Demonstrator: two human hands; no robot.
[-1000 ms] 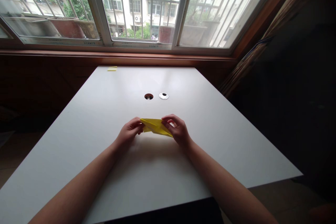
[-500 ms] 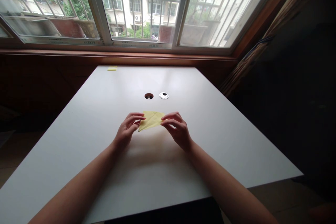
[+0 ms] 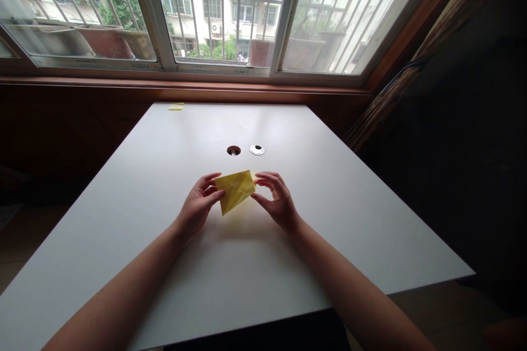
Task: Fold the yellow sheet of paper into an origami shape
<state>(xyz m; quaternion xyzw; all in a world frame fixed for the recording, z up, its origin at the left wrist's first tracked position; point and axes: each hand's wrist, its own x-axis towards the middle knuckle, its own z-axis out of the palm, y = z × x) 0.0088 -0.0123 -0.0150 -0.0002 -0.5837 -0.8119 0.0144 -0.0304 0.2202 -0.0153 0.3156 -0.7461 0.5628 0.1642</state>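
Note:
A folded yellow paper (image 3: 234,190) is held up just above the white table (image 3: 164,175), its flat face turned toward me. My left hand (image 3: 198,205) pinches its left edge between thumb and fingers. My right hand (image 3: 276,199) pinches its right corner with thumb and fingertips. Both forearms reach in from the near table edge.
A round cable hole (image 3: 233,150) and a white cap (image 3: 257,149) lie just beyond the paper. A small yellow scrap (image 3: 176,106) sits at the far left table edge. A wooden sill and barred window stand behind; dark curtain on the right.
The paper was held low and flat between both hands; it has since been turned and raised, so its broad face now tilts toward me. Both hands moved slightly away from me.

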